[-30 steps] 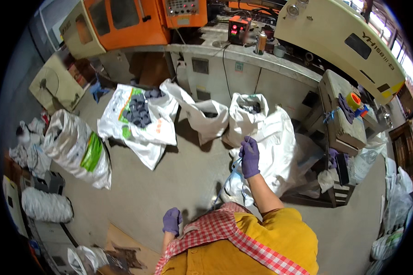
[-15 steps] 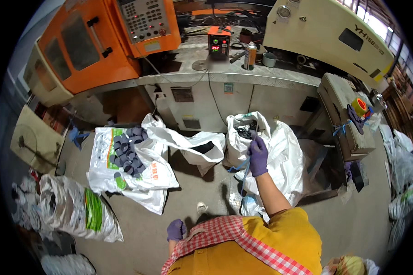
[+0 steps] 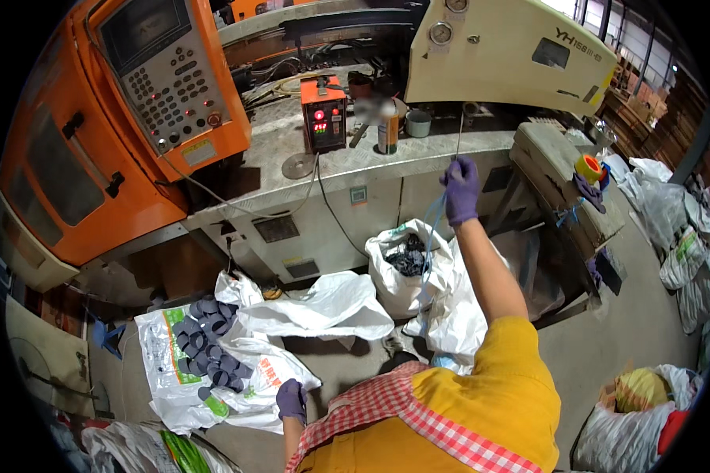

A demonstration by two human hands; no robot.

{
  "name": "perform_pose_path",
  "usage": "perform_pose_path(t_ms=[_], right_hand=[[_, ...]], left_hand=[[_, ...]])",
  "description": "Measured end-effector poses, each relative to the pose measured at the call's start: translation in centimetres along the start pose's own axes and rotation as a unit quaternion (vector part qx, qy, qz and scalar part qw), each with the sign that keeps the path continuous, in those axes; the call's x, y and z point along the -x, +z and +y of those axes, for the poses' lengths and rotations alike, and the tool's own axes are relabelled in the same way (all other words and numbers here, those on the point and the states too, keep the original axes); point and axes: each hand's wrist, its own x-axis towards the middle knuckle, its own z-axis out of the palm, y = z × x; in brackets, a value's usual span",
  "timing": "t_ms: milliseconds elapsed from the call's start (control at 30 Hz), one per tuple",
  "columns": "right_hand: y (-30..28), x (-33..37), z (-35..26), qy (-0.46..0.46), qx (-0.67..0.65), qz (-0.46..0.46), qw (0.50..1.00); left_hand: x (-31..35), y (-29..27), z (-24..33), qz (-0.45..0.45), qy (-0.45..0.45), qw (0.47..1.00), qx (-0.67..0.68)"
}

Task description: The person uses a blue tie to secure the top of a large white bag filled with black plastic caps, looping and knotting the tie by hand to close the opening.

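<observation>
My right hand (image 3: pixel 462 189), in a purple glove, is raised before the machine bench with its fingers closed around a thin straight rod (image 3: pixel 460 134) that points up. Blue string (image 3: pixel 432 252) hangs from this hand past a white sack (image 3: pixel 379 256) holding dark, shiny scrap. Low at my left side, my left hand (image 3: pixel 292 400), also gloved in purple, is loosely curled and nothing shows in it. It is nearest to a flattened white sack (image 3: pixel 268 366), where a heap of dark grey round plastic pieces (image 3: pixel 207 347) lies. An open white sack (image 3: pixel 323 307) spreads between the heap and the scrap.
An orange machine with a control panel (image 3: pixel 173 94) stands left of the metal bench (image 3: pixel 252 177). On the bench are an orange box with a lit display (image 3: pixel 323 114), a spray can (image 3: pixel 387 130) and a grey cup (image 3: pixel 417 123). A block-like stand (image 3: pixel 568 181) rises at right.
My right hand has lifted from the scrap sack to above the bench edge, drawing the rod and string up. My view has shifted; the open middle sack now lies flatter.
</observation>
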Motion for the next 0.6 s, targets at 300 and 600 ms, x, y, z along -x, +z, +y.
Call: perform_pose_path(t_ms=[300,600], right_hand=[[9.4,-21.1,5.9,-0.160,0.173,0.066,0.970],[12.3,-30.2,7.6,-0.109,0.366,0.121,0.916]], left_hand=[[-2.6,4.0,1.4,-0.024,0.056,0.993,-0.098],[-6.1,9.3,5.3,0.016,0.033,0.996,-0.080]])
